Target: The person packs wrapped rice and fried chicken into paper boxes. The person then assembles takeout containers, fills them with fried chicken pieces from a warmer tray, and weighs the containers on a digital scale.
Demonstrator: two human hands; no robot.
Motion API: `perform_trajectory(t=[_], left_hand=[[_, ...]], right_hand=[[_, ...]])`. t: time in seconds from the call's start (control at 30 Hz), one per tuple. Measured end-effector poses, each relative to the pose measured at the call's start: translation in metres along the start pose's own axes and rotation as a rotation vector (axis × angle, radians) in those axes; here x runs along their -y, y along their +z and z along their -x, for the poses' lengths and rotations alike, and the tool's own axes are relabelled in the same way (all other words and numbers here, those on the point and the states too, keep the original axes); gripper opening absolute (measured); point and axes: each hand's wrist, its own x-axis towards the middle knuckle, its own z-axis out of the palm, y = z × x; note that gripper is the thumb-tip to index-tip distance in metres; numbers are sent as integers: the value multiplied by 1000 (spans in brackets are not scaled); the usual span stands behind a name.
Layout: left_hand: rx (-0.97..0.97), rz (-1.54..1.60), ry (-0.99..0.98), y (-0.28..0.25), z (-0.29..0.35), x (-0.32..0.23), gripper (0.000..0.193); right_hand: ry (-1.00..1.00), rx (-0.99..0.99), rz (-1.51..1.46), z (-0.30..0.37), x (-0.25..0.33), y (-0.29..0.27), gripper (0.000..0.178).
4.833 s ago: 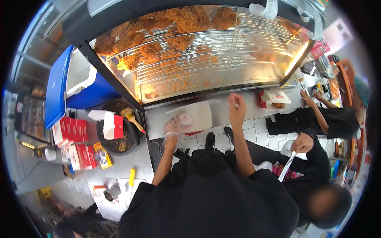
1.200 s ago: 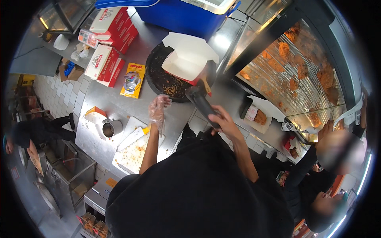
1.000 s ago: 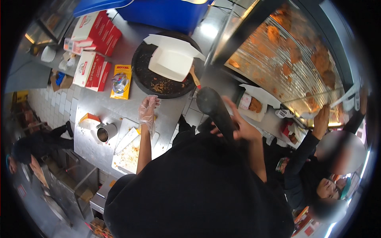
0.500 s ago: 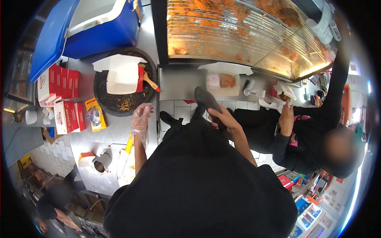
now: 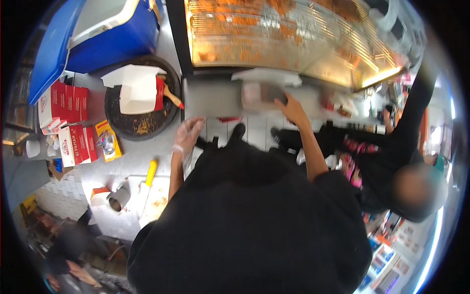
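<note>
My right hand reaches forward, its fingers closed around a long dark object whose kind is blurred by motion. That object is over an open takeaway box, covering part of what lies inside. A pale wrapped item shows at the box's left side. My left hand, in a clear plastic glove, hovers by the counter's edge with fingers loosely bent and nothing visible in it. Left of it, another open white-and-red box rests on a round dark board, with a red-tipped wooden-handled brush beside it.
A lit glass cabinet of fried food stands ahead. At left are a blue cooler, red boxes, a yellow packet, a yellow-handled knife and a metal cup. A co-worker in black stands close at right.
My right hand has moved forward and right, carrying the dark object from near my body to over the box. My left hand has shifted slightly; the co-worker's hand has left the box at right.
</note>
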Motion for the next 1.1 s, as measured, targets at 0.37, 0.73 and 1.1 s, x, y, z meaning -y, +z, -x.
perform_trajectory(t=[0.37, 0.73, 1.1], left_hand=[[-141, -257, 56, 9, -2, 8, 32], [240, -967, 633, 139, -97, 10, 30], [148, -793, 347, 154, -128, 37, 20]], right_hand=[[39, 23, -125, 19, 2, 13, 76], [-78, 28, -171, 22, -14, -8, 72], [-28, 181, 184, -8, 14, -1, 67]])
